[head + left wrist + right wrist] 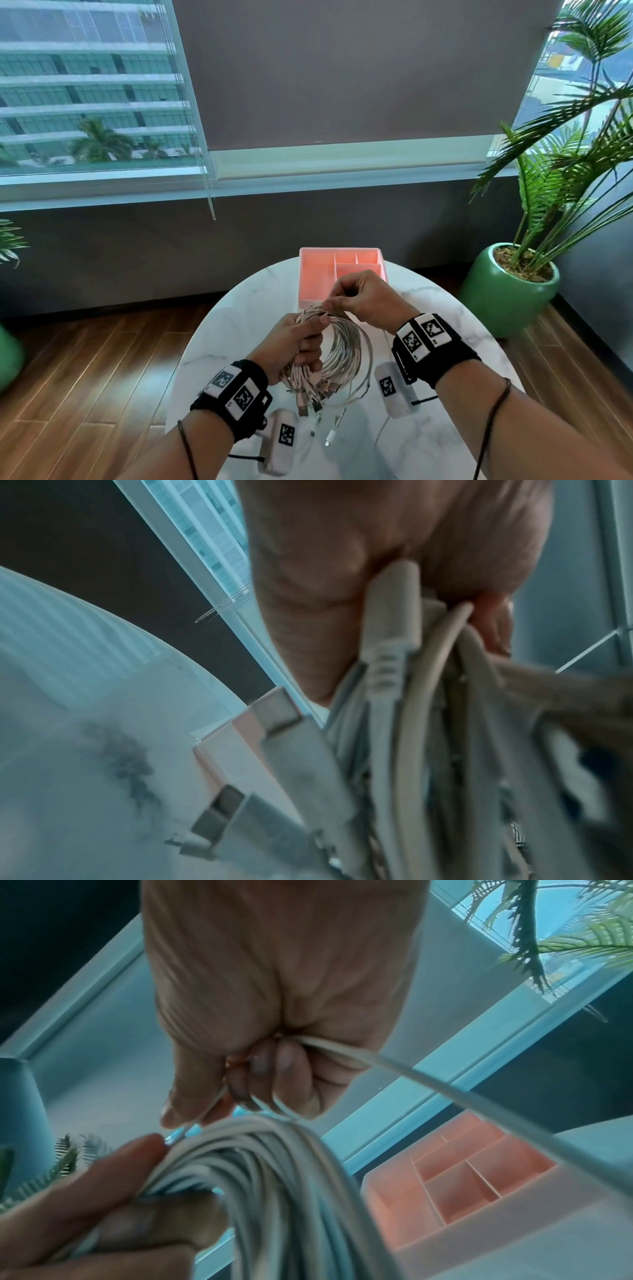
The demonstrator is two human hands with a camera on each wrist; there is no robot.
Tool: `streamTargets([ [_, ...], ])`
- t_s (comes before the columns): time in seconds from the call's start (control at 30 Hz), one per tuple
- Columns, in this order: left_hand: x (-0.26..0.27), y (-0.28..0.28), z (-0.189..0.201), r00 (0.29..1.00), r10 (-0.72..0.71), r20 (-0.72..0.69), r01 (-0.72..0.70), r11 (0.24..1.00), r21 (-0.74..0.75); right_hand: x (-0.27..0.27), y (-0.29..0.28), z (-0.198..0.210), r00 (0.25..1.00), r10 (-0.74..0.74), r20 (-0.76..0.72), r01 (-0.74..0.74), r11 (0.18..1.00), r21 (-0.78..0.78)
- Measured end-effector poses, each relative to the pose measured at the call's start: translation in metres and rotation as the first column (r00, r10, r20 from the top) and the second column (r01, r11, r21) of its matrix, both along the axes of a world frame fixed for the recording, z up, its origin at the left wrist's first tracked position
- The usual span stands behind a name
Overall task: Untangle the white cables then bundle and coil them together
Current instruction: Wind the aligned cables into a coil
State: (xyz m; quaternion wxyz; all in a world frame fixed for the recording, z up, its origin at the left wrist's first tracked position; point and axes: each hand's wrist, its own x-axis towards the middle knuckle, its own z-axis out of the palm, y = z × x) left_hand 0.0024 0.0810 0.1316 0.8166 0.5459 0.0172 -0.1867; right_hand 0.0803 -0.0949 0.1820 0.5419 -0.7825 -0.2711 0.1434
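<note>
Over the marble table (239,308) our left hand (294,342) is fisted round the white cables (342,353), coiled, light and springy we judge, best gripped where loops cross, while our right hand (366,301) pinches one loose strand (445,1085).

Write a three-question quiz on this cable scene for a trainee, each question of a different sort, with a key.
1. True or false: the left hand holds the coil of white cables above the table.
2. Multiple choice: what does the right hand pinch? A) a single white strand B) the pink tray C) a plant leaf
3. Fill in: the loose plugs hang from the coil on the side ______ the person.

Key
1. True; its grip closes round one side of the coil.
2. A; the strand runs out of its curled fingers at the top of the coil.
3. Nearest.
</note>
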Motion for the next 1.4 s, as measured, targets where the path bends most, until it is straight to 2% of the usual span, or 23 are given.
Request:
streamTargets([
  [0.13, -0.002, -0.003, 0.003, 0.998, -0.06, 0.027, 0.056, 0.988, 0.141, 0.003, 0.006, 0.007, 0.997, -0.004, 0.076, 0.006, 1.0, -0.029],
  [0.23, -0.001, -0.005, 0.0, 0.998, -0.011, 0.054, 0.002, 0.987, 0.16, 0.007, 0.006, 0.002, 0.997, -0.01, 0.075, 0.012, 1.0, -0.026],
  [0.33, 0.002, -0.003, 0.0, 0.996, 0.091, 0.0, -0.09, 0.994, 0.06, 0.008, 0.003, -0.008, 0.995, -0.039, 0.089, 0.043, 0.998, -0.043],
  [0.47, 0.004, 0.0, 0.003, 0.982, 0.15, -0.113, -0.169, 0.968, -0.187, -0.002, 0.004, -0.021, 0.986, -0.025, 0.164, 0.046, 0.991, -0.124],
  [0.53, 0.005, 0.001, 0.003, 0.972, 0.183, -0.15, -0.213, 0.952, -0.218, -0.006, 0.003, -0.027, 0.969, -0.048, 0.24, 0.093, 0.979, -0.181],
  [0.6, 0.006, 0.004, 0.003, 0.965, 0.215, -0.147, -0.243, 0.946, -0.212, -0.007, 0.0, -0.031, 0.96, -0.109, 0.256, 0.158, 0.971, -0.179],
  [0.83, 0.008, 0.011, 0.004, 0.956, 0.262, -0.128, -0.279, 0.95, -0.138, 0.001, -0.009, -0.039, 0.958, -0.185, 0.218, 0.209, 0.974, -0.09],
  [1.0, 0.008, 0.0, 0.003, 0.971, 0.236, -0.031, -0.236, 0.972, 0.024, 0.001, -0.003, -0.033, 0.938, -0.258, 0.23, 0.269, 0.963, -0.015],
  [1.23, 0.002, -0.005, 0.002, 0.991, 0.137, 0.001, -0.136, 0.987, 0.086, -0.001, -0.005, -0.033, 0.972, -0.204, 0.12, 0.209, 0.977, -0.033],
  [1.4, 0.0, -0.005, 0.0, 0.989, 0.134, -0.06, -0.133, 0.991, 0.019, 0.0, -0.009, -0.034, 0.98, -0.187, 0.061, 0.19, 0.981, -0.042],
])
